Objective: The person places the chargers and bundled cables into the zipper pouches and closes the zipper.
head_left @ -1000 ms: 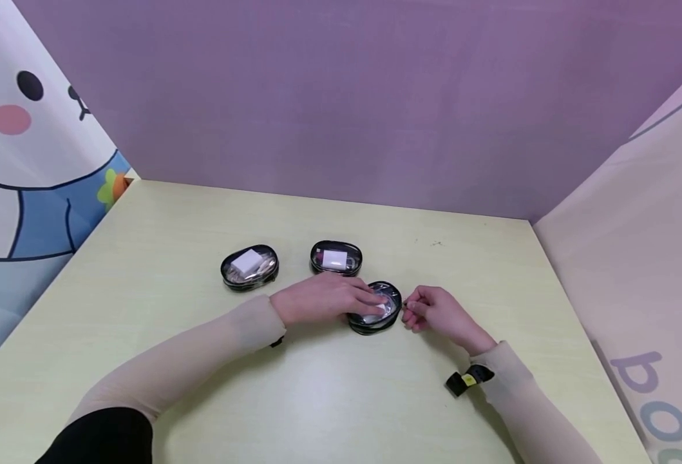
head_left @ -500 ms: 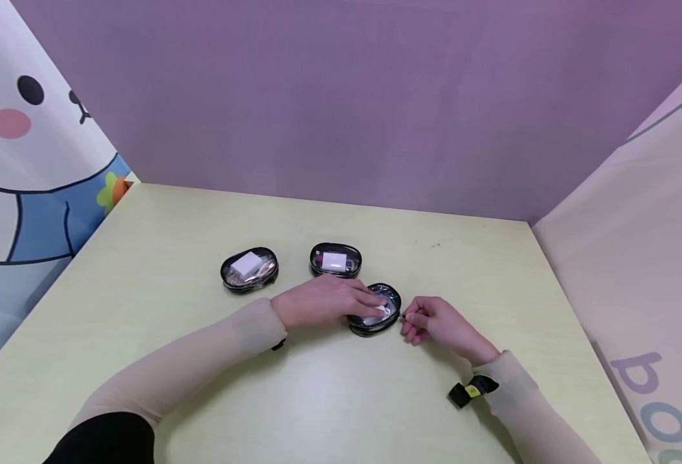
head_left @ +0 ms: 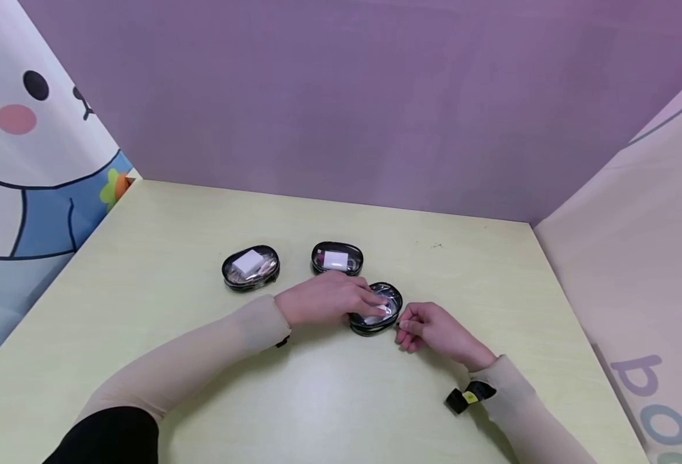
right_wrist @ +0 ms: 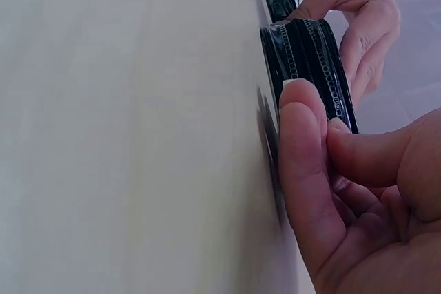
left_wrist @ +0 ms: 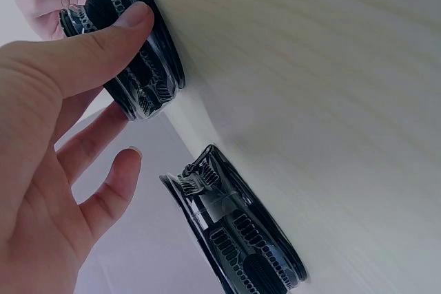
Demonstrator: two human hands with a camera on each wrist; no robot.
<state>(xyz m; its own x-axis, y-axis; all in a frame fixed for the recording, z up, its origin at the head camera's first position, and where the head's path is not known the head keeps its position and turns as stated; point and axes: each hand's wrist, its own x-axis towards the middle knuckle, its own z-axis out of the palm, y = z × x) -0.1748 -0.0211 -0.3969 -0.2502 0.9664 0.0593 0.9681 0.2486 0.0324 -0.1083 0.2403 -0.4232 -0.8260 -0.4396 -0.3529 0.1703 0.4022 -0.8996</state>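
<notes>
A small oval clear pouch [head_left: 391, 298] with black trim and a zipper round its side lies on the table between both hands. My left hand [head_left: 326, 300] holds it from the left, fingers over its clear top. In the left wrist view the thumb presses the zippered side of the pouch [left_wrist: 153, 77]. At the pouch's right end, my right hand [head_left: 438, 332] pinches the zipper pull between thumb and forefinger; the fingertips mostly hide the pull. From the right wrist view, zipper teeth run along the pouch's side [right_wrist: 303, 49] just beyond those fingertips.
Two similar zippered pouches lie near: one just behind the left hand, the back pouch [head_left: 336, 259], and another farther left, the left pouch [head_left: 250, 267]. Each shows a white piece inside. A purple backdrop [head_left: 329, 103] rises behind the pale table [head_left: 317, 399].
The right hand has moved a little toward the front and left along the pouch's right end, still pinching. The left hand and all three pouches stay in place.
</notes>
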